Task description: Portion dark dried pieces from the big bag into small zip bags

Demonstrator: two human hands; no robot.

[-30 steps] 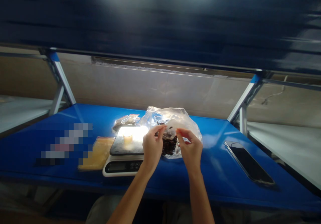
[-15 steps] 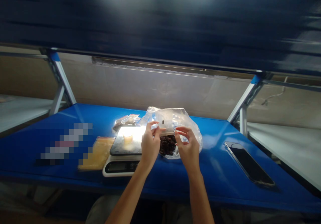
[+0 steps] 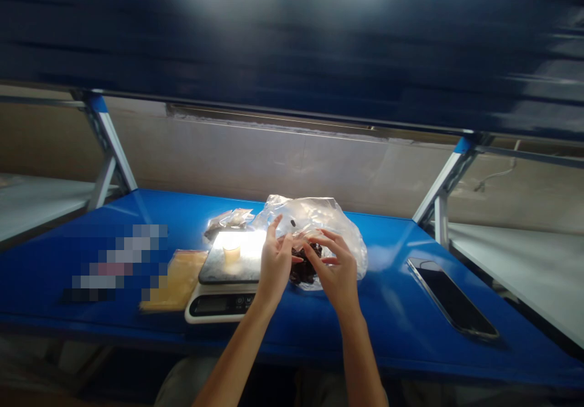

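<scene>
A large clear plastic bag (image 3: 349, 246) lies crumpled on the blue table, with dark, shrivelled pieces (image 3: 302, 272) at its near side. My left hand (image 3: 274, 267) is at the left of these pieces, its index finger raised and apart from the thumb. Over their right side, my right hand (image 3: 338, 267) has curved fingers drawn towards the thumb; anything between the tips is too small to make out. A small dark spot (image 3: 293, 222) shows on the plastic beyond the left fingers. Left of my hands stands a digital scale (image 3: 214, 303) with a small pale cup (image 3: 232, 253) on its plate.
A stack of yellowish plastic bags (image 3: 176, 282) lies left of the scale. Small filled clear bags (image 3: 230, 219) sit behind it. A phone (image 3: 454, 300) rests at the right. Slanted metal braces (image 3: 116, 145) flank the table, under a dark overhead panel (image 3: 292, 42).
My hands have come closer together over the dark pieces. The right fingers moved left and slightly down, while the left index finger straightened upward. The bags, scale and phone stayed put.
</scene>
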